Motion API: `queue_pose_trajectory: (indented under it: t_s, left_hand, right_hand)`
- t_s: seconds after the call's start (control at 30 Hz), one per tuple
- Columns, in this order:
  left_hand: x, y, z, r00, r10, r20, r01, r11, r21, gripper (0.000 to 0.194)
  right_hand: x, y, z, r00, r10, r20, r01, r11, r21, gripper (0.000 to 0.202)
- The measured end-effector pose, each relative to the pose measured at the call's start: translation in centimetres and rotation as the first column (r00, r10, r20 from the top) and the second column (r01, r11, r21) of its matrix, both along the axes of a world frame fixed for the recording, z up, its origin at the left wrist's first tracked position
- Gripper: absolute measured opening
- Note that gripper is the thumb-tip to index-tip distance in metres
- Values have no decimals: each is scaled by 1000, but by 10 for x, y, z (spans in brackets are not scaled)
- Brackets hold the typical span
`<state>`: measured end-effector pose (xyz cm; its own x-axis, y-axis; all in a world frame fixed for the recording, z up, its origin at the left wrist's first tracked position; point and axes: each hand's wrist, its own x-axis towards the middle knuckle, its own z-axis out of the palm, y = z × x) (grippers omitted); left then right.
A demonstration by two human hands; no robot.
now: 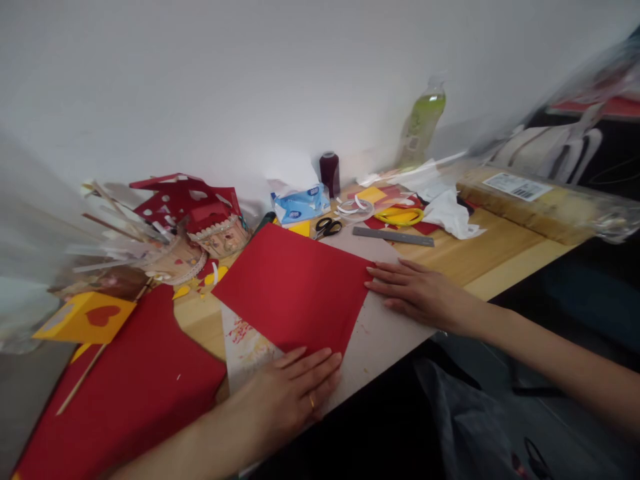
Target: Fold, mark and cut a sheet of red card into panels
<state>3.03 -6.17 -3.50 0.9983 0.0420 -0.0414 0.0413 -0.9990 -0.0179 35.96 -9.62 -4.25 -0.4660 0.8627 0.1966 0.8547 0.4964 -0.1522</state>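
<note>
Labels first: a white barcode label [517, 187] is sitting on the clear-wrapped package [570, 215] at right, its print too small to read. The blue soft pack [300, 204] is showing white lettering, also illegible; the green-tinted bottle [423, 130] is carrying a label you aren't making out either.

Materials: you are working with a smooth, matte, four-cornered red sheet [295, 287], lying at a slant on a pale grey board [390, 327] that is showing red and yellow marks. Light wood grain is showing on the table [500, 250]. Behind the sheet, black-handled scissors [329, 227], a flat grey ruler [393, 237] and a dark spool [329, 175] are lying or standing. A yellow paper box [85, 319] with a red heart is resting at left, by a larger red piece [150, 380].

Grip: your left hand [305, 383], wearing a ring, is lying flat over the sheet's near edge; your right hand [413, 293] is touching its right corner with extended fingertips. Neither is clenching; the sheet is lying between them, extending away from you.
</note>
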Motion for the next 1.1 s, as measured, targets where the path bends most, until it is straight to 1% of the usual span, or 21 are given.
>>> queue_pose_trajectory:
  t_s: [0.07,0.13,0.17,0.2,0.23,0.27,0.33,0.4,0.57,0.67,0.87,0.97,1.03,1.1]
  left_hand:
    - [-5,-5,-1,1000,15,4,-15,1000,9,42]
    - [-6,-6,-2,1000,1,0,-1,1000,18,45]
    - [-5,-5,-1,1000,-13,-10,13,1000,20,48]
    - [-3,-5,-1,1000,-24,-16,24,1000,18,50]
    - [-2,-4,0,999,-29,-25,29,999,14,52]
    - [-1,-3,0,999,-33,-32,33,999,8,54]
    - [-1,-2,1,999,-32,-36,32,999,-6,56]
    - [-2,-3,-1,999,-20,-41,19,1000,-22,56]
    - [-6,-6,-5,998,12,-67,-16,998,-65,58]
    - [-6,-5,-5,998,9,-62,-13,998,-69,58]
    - [-6,-8,-5,1000,10,-6,-11,997,-74,55]
    - [-10,-12,-2,999,10,43,-6,996,-93,48]
    - [-12,-12,4,996,12,86,0,990,-140,41]
    - [-13,-9,12,993,25,119,4,971,-241,36]
  right_hand:
    - [-10,-6,1,999,-34,12,34,999,23,45]
    - [-28,-17,2,999,-38,26,37,999,40,51]
    - [-39,-24,3,999,-9,41,8,999,38,53]
    - [-49,-31,3,998,49,46,-50,999,21,55]
    - [-59,-36,4,993,112,42,-112,994,-13,62]
    - [-66,-41,4,986,161,37,-160,986,-44,64]
    - [-71,-43,5,982,188,22,-186,980,-76,60]
    - [-63,-37,4,988,157,5,-156,985,-72,52]
    - [-16,-7,0,1000,-12,2,12,1000,-13,46]
    - [1,5,0,999,-40,6,40,999,-1,45]
    - [6,8,-4,998,-53,18,53,998,16,46]
    - [7,8,-6,998,-51,29,50,998,28,48]
    - [8,9,-7,998,-49,30,48,998,45,48]
    - [7,9,-7,999,-47,27,45,996,71,49]
